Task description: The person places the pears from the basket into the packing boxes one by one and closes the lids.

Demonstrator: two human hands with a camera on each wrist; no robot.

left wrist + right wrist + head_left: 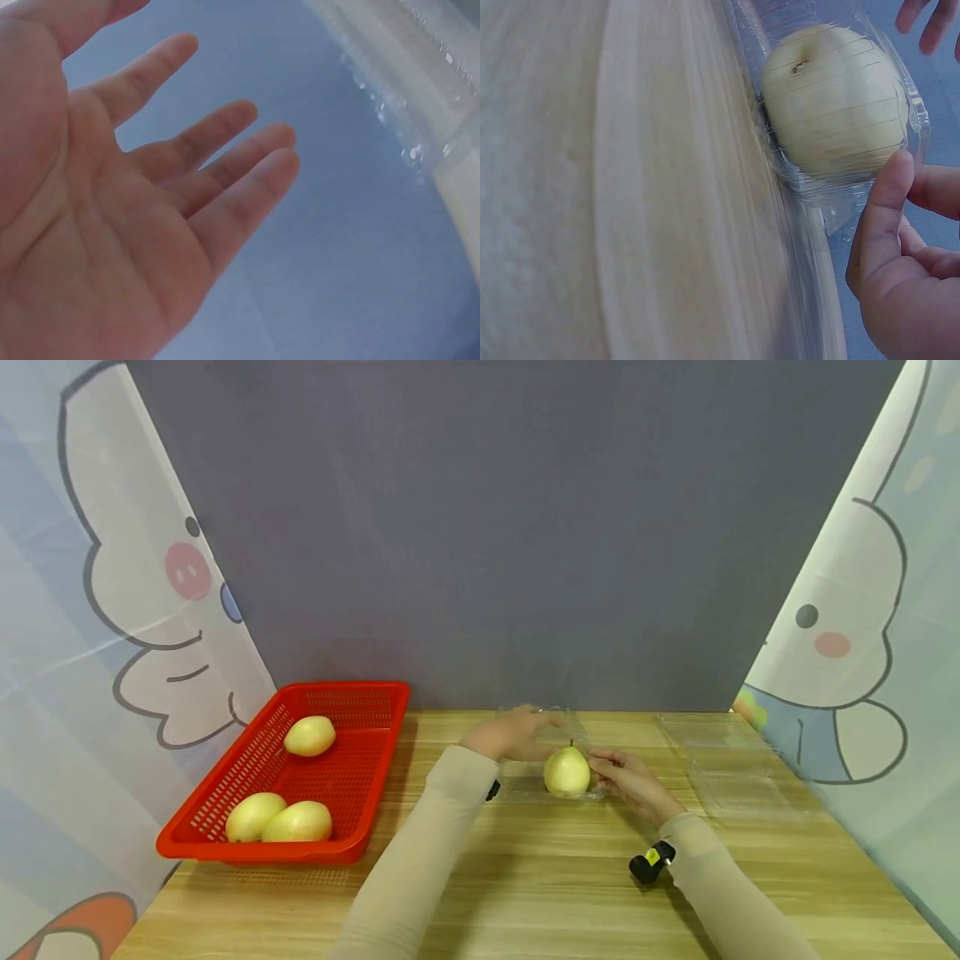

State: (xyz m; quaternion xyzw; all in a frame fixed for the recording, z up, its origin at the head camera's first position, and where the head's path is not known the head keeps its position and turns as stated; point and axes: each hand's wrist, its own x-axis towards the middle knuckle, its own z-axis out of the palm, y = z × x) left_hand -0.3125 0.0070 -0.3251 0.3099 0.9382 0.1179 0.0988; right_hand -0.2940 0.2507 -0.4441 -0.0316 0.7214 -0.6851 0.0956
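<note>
A pale yellow pear [567, 772] with a dark stem sits in a clear plastic clamshell box [817, 189] near the back of the table. My right hand [632, 783] is at the box's right end. In the right wrist view its thumb and index finger pinch the box's rim, close beside the pear. Above the box, left of the pear, my left hand [514, 734] is spread, palm showing in the left wrist view with its fingers extended and nothing held. From the head view, the left hand and forearm hide part of the box.
On the left stands a red plastic basket [390, 752] holding three pears [310, 736]. Another clear plastic box [738, 777] lies on the right of the wooden table [540, 893]. A grey panel [517, 543] rises behind, with printed cloths on both sides.
</note>
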